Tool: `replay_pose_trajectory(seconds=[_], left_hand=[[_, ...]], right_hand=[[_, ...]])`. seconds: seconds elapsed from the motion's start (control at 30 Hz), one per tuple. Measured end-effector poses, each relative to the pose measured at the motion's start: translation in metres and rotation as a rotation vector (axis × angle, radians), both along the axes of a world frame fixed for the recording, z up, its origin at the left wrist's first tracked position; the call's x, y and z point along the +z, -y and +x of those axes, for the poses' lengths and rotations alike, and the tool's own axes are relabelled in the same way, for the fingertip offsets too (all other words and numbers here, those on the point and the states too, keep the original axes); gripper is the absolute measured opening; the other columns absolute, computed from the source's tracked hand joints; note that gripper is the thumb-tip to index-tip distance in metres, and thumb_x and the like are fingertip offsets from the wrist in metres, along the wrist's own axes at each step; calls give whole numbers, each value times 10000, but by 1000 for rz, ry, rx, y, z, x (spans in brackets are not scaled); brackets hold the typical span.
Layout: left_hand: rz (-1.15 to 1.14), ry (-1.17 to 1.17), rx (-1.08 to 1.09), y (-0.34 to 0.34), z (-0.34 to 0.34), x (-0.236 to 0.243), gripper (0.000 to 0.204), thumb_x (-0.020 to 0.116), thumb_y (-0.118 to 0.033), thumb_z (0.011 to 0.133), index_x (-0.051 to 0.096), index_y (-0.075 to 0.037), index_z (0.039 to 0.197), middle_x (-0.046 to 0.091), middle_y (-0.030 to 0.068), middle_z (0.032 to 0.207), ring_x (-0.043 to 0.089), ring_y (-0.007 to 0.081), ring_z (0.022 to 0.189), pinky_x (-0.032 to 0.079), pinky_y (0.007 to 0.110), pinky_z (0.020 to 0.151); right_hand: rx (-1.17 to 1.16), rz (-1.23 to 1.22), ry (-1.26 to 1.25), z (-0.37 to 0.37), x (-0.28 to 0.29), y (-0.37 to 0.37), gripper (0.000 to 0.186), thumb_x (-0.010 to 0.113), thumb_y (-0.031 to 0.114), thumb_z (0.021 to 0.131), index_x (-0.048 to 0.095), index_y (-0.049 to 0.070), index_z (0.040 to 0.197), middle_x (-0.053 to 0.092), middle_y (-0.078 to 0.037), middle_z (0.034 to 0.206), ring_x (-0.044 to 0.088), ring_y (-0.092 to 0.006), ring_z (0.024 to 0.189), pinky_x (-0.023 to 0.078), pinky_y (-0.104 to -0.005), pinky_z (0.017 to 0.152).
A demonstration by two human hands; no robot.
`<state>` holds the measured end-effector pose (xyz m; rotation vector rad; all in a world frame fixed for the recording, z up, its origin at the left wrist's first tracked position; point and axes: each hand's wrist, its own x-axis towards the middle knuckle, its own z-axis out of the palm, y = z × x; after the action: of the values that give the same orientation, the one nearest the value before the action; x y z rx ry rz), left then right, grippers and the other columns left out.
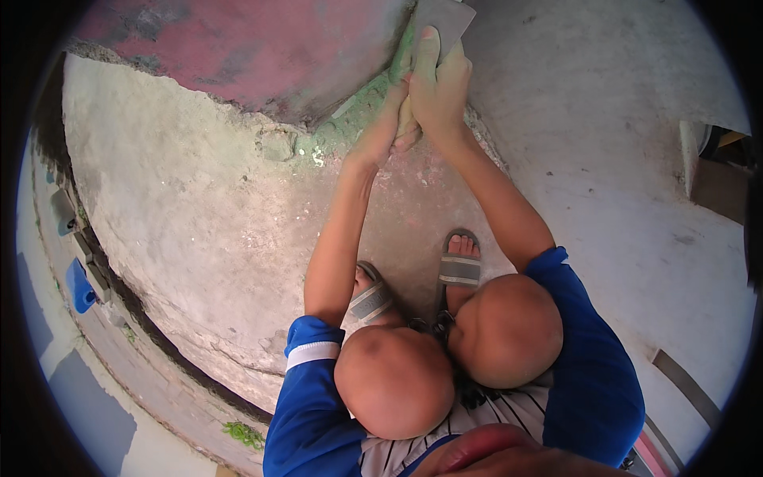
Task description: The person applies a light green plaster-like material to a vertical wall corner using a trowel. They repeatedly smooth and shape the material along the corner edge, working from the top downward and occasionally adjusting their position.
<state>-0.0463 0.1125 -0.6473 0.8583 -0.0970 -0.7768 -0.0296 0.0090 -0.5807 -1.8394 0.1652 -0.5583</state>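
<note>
At the top, my right hand [437,95] grips a flat grey rectangular piece [449,20], thumb laid along its face, held against the green-stained lower edge [401,48] of a pink wall [222,44]. Just below and left, my left hand [381,127] is closed against my right hand, around something tan whose shape I cannot make out. Green stain [358,107] and pale flakes [318,157] lie along the foot of the wall.
My sandalled feet [461,258] rest on a rough concrete floor [183,222], knees bent high. A pale surface [604,119] runs along the right, with an opening [719,171]. Leftward, past a dark gap, are blocks [95,278], a blue plastic object [79,290] and weeds [242,433].
</note>
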Motion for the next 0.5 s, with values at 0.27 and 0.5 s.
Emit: replay_pose_trajectory(seconds=[0.27, 0.5], left_hand=[[57, -61, 32, 9, -17, -11, 410, 347, -517, 1112, 528, -158, 1191, 460, -42, 625, 357, 70, 449, 261, 244, 425], [-26, 127, -10, -5, 21, 52, 399, 364, -487, 1117, 533, -148, 1241, 439, -52, 589, 345, 61, 430, 254, 233, 410]], right_hand=[[-18, 64, -134, -14, -27, 5, 326, 470, 227, 1091, 582, -36, 933, 650, -102, 696, 634, -218, 623, 497, -382, 614], [6, 137, 85, 11, 39, -7, 357, 461, 256, 1092, 570, -68, 987, 653, -137, 696, 651, -238, 635, 509, -401, 613]])
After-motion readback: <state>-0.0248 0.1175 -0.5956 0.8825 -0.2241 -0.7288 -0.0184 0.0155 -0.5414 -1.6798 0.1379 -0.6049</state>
